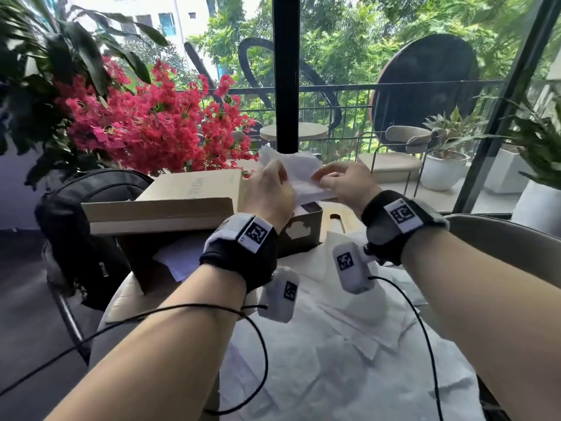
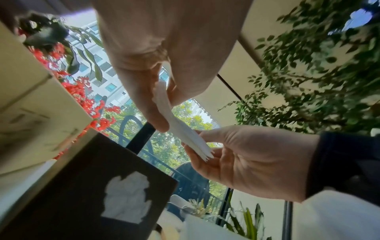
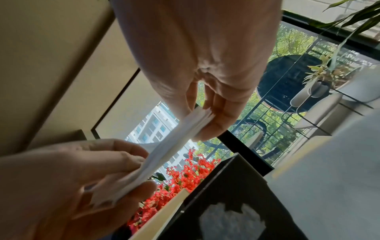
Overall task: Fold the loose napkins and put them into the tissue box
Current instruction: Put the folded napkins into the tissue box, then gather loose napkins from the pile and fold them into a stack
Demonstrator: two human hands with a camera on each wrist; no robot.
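A folded stack of white napkins (image 1: 299, 171) hangs in the air just above the dark tissue box (image 1: 303, 229), which has a white cloud-shaped cut-out on its side. My left hand (image 1: 270, 189) pinches the stack's left end and my right hand (image 1: 340, 180) pinches its right end. The left wrist view shows the napkins (image 2: 185, 134) edge-on between thumb and fingers of my left hand (image 2: 166, 104), above the box (image 2: 92, 186). In the right wrist view my right hand (image 3: 203, 116) pinches the napkins (image 3: 168, 146). Several loose napkins (image 1: 334, 344) lie spread on the table below my forearms.
A tan cardboard box (image 1: 182, 202) with an open flap sits left of the tissue box. A black backpack (image 1: 91, 226) rests on a chair further left. Red flowers (image 1: 151, 123) and a black window post (image 1: 285, 71) stand behind. A beige chair back (image 1: 501, 238) is at right.
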